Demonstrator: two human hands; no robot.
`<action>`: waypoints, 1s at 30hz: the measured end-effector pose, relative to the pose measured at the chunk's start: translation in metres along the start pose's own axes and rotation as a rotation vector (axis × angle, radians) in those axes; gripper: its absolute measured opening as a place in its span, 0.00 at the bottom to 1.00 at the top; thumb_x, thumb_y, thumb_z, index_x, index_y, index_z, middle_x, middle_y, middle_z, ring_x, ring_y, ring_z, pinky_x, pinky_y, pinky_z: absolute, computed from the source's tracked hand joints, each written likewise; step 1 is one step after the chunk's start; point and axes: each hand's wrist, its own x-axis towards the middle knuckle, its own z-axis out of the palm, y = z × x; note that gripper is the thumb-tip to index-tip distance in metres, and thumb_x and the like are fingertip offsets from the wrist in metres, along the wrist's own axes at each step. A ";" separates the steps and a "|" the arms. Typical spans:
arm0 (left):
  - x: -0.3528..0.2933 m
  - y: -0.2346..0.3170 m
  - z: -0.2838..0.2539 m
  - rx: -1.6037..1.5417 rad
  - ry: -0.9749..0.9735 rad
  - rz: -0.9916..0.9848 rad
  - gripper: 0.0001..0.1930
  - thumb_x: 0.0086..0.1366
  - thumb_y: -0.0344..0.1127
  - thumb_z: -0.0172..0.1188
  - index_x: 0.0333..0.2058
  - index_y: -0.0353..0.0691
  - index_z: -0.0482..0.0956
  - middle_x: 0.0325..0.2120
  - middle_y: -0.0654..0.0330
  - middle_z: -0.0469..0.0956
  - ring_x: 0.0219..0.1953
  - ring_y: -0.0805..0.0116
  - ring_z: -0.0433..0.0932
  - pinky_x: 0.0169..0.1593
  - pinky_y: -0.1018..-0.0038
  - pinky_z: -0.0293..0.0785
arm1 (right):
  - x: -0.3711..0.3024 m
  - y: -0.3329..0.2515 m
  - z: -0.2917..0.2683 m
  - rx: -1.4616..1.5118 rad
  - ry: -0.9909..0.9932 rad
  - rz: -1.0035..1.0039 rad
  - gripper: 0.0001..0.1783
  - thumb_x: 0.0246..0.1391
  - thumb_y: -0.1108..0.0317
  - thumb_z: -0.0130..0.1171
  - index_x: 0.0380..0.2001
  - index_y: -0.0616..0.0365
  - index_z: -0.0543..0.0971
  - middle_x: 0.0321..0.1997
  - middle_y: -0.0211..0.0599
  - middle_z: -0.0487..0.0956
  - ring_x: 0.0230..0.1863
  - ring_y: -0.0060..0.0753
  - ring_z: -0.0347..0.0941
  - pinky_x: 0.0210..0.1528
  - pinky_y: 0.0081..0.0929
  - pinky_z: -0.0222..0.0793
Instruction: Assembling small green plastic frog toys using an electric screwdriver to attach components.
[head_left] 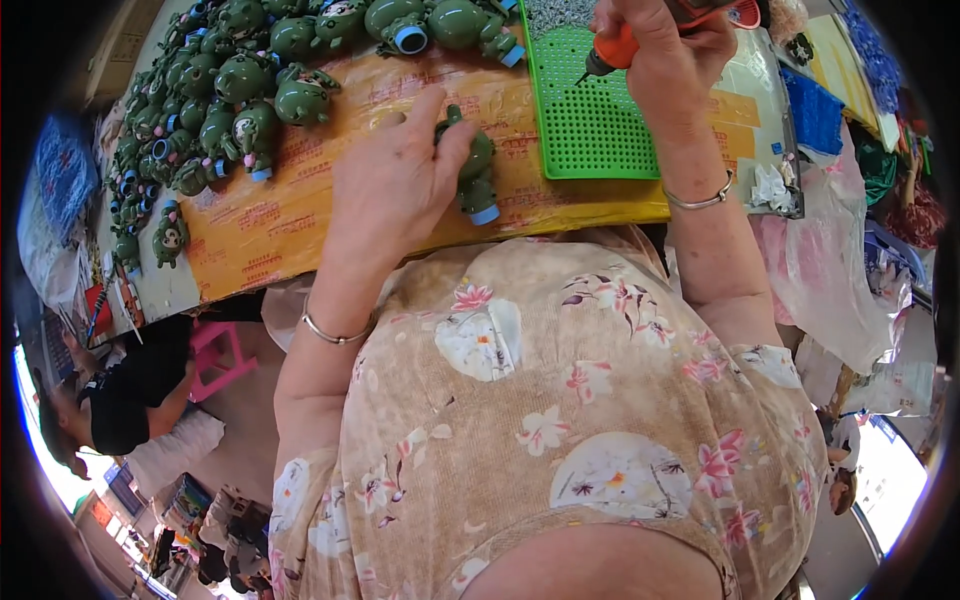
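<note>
My left hand (395,170) is closed on a dark green plastic toy figure (478,172), with the thumb across its upper part. The figure's light blue end points toward me, and part of it is hidden behind the fingers. My right hand (665,60) grips an orange power screwdriver (616,48). Its black nose and thin bit point down and left, above a bright green perforated tray (600,130). A heap of tiny grey pieces, too small to make out, lies at the far end of the tray (572,14).
Many similar green figures (245,78) are piled at the far left of the tape-covered table (270,215). One figure (170,236) lies apart near the left edge. A blue bin (812,110) and clear plastic sheeting (830,260) are at right. A person (130,400) sits at left.
</note>
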 end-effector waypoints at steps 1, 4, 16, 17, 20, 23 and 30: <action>-0.002 -0.003 -0.004 0.042 0.024 0.027 0.23 0.63 0.40 0.64 0.56 0.42 0.74 0.48 0.37 0.74 0.40 0.36 0.80 0.42 0.50 0.78 | 0.000 0.002 -0.001 0.000 0.000 0.001 0.14 0.59 0.70 0.71 0.42 0.59 0.75 0.28 0.33 0.79 0.26 0.25 0.75 0.29 0.24 0.72; -0.005 -0.009 -0.013 0.083 0.060 0.372 0.25 0.59 0.34 0.64 0.57 0.43 0.75 0.48 0.39 0.73 0.44 0.40 0.79 0.44 0.54 0.77 | 0.000 0.009 -0.004 -0.028 -0.002 0.005 0.14 0.58 0.70 0.72 0.41 0.59 0.75 0.29 0.32 0.78 0.26 0.25 0.76 0.29 0.24 0.73; 0.000 -0.006 0.011 0.020 0.115 0.397 0.28 0.49 0.38 0.78 0.47 0.40 0.77 0.43 0.44 0.72 0.45 0.42 0.75 0.48 0.57 0.74 | 0.003 0.031 0.003 0.666 -0.106 -0.129 0.13 0.58 0.74 0.69 0.42 0.59 0.75 0.27 0.31 0.77 0.25 0.23 0.75 0.28 0.23 0.72; 0.001 -0.008 0.016 0.020 0.118 0.391 0.28 0.49 0.38 0.78 0.47 0.40 0.77 0.43 0.44 0.72 0.45 0.42 0.75 0.48 0.57 0.74 | 0.001 0.012 0.004 0.300 -0.040 -0.059 0.13 0.58 0.74 0.69 0.42 0.59 0.75 0.27 0.31 0.77 0.25 0.24 0.75 0.28 0.24 0.72; 0.006 -0.009 0.023 -0.138 0.019 0.376 0.27 0.49 0.39 0.77 0.46 0.38 0.76 0.42 0.46 0.73 0.44 0.41 0.76 0.46 0.56 0.75 | 0.000 -0.019 0.011 -0.064 0.041 0.014 0.14 0.58 0.72 0.69 0.43 0.59 0.75 0.27 0.32 0.77 0.24 0.25 0.75 0.29 0.26 0.73; 0.007 -0.009 0.025 -0.132 -0.060 0.324 0.25 0.49 0.38 0.76 0.43 0.38 0.76 0.41 0.48 0.75 0.42 0.42 0.78 0.44 0.55 0.77 | -0.003 -0.037 0.023 -0.007 0.053 0.040 0.19 0.57 0.68 0.71 0.47 0.58 0.74 0.27 0.34 0.78 0.24 0.28 0.75 0.29 0.28 0.73; 0.010 -0.010 0.032 -0.112 0.045 0.377 0.20 0.49 0.38 0.74 0.39 0.38 0.79 0.39 0.51 0.76 0.41 0.45 0.80 0.42 0.56 0.78 | -0.035 -0.064 0.047 -0.186 0.036 0.349 0.38 0.45 0.66 0.77 0.56 0.55 0.66 0.39 0.34 0.78 0.39 0.25 0.76 0.47 0.27 0.74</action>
